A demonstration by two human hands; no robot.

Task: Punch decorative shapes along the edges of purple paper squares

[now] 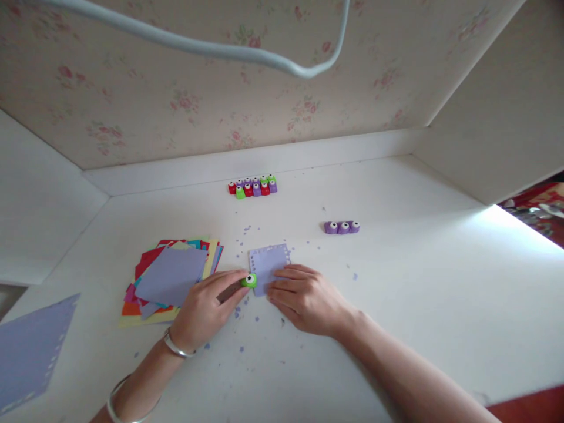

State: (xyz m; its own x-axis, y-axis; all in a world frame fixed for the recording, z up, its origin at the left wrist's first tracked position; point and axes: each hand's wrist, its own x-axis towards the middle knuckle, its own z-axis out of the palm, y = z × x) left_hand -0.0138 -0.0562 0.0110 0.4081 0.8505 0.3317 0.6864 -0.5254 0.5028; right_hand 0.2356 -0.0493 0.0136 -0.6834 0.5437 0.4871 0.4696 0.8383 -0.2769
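Observation:
A small green craft punch (pixel 249 280) with a white top and a black star mark sits at the left edge of a light purple paper (pixel 267 266). The thumb and fingers of my left hand (pixel 207 302) grip this punch. My right hand (pixel 304 296) lies flat on the right part of the paper, its fingers stretched out and holding nothing. Small cut-out holes run along the paper's left, top and right edges.
Left of the paper is a stack of coloured sheets (pixel 170 276). Several punches (pixel 252 187) stand near the wall, and three purple punches (pixel 342 227) at right. A larger purple sheet (pixel 35 352) lies far left. Purple scraps dot the white table (pixel 418 282); a white cable (pixel 198 47) hangs above.

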